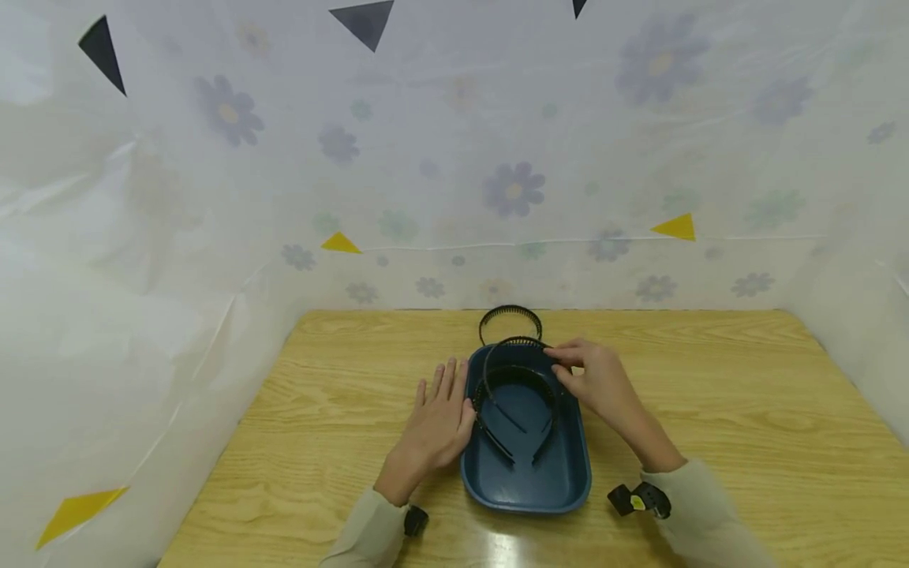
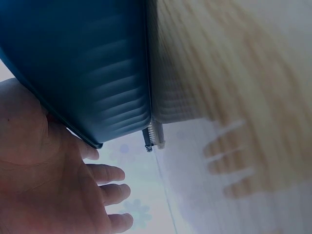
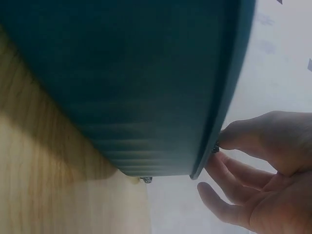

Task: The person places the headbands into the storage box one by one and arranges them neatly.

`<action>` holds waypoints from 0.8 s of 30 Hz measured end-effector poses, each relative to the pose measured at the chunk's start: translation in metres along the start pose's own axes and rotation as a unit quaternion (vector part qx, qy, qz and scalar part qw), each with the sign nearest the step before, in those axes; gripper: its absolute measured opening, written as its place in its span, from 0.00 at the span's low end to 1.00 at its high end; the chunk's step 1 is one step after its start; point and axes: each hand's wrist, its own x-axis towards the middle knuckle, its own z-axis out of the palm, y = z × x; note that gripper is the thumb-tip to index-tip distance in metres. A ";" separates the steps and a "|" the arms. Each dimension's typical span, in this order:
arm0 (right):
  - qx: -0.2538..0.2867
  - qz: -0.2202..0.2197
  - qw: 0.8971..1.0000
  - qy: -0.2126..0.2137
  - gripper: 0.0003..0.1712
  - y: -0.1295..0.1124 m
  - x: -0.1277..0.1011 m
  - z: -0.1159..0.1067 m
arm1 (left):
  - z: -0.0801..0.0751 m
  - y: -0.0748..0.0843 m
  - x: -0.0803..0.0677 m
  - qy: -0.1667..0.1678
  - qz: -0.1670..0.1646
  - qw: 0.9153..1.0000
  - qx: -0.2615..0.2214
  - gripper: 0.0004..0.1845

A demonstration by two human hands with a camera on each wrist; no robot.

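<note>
A dark blue plastic tray (image 1: 525,493) sits on the table, with black toothed headbands (image 1: 545,386) lying inside it. My right hand (image 1: 596,383) pinches another black headband (image 1: 487,371) between thumb and fingers over the tray's far right side. In the right wrist view, the right hand (image 3: 268,170) shows beside the tray rim (image 3: 224,97), with a dark bit of the band at the thumb. With fingers extended, my left hand (image 1: 436,422) rests against the tray's left edge. The left wrist view shows this hand (image 2: 53,170) along the tray's ribbed wall (image 2: 107,73).
One more black headband (image 1: 510,309) lies on the table just behind the tray. The wood-grain table (image 1: 710,410) extends to both sides. A flower-patterned sheet (image 1: 440,158) hangs behind and at the sides, bearing black and yellow triangles.
</note>
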 end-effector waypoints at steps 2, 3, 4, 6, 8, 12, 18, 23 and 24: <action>-0.004 -0.003 1.000 -0.002 0.16 -0.001 -0.001 0.002 | 0.000 -0.001 0.000 0.001 0.001 1.000 0.000 0.33; -0.005 -0.006 1.000 -0.002 0.16 -0.001 -0.001 0.003 | 0.000 -0.001 0.000 0.001 0.001 1.000 0.001 0.33; -0.007 -0.008 1.000 -0.003 0.16 -0.001 -0.001 0.004 | 0.000 -0.001 -0.001 0.001 0.002 1.000 0.001 0.33; -0.010 -0.012 1.000 -0.005 0.17 -0.002 -0.003 0.006 | 0.001 -0.002 0.000 0.002 0.002 1.000 0.001 0.33; -0.011 -0.014 1.000 -0.009 0.17 -0.003 -0.004 0.007 | 0.002 -0.002 0.000 0.004 0.002 1.000 0.000 0.33; -0.016 -0.009 1.000 -0.018 0.17 -0.004 -0.006 0.008 | 0.001 -0.003 0.000 0.004 0.000 1.000 0.000 0.33; -0.021 -0.008 0.999 -0.026 0.17 -0.008 -0.008 0.012 | 0.001 -0.002 0.000 0.003 -0.001 1.000 0.004 0.33; -0.034 -0.019 0.999 -0.032 0.16 -0.010 -0.009 0.016 | 0.001 -0.002 0.000 0.000 -0.004 1.000 0.002 0.33; -0.035 -0.021 0.999 -0.032 0.16 -0.010 -0.009 0.017 | 0.001 -0.002 0.000 0.000 -0.004 1.000 0.003 0.33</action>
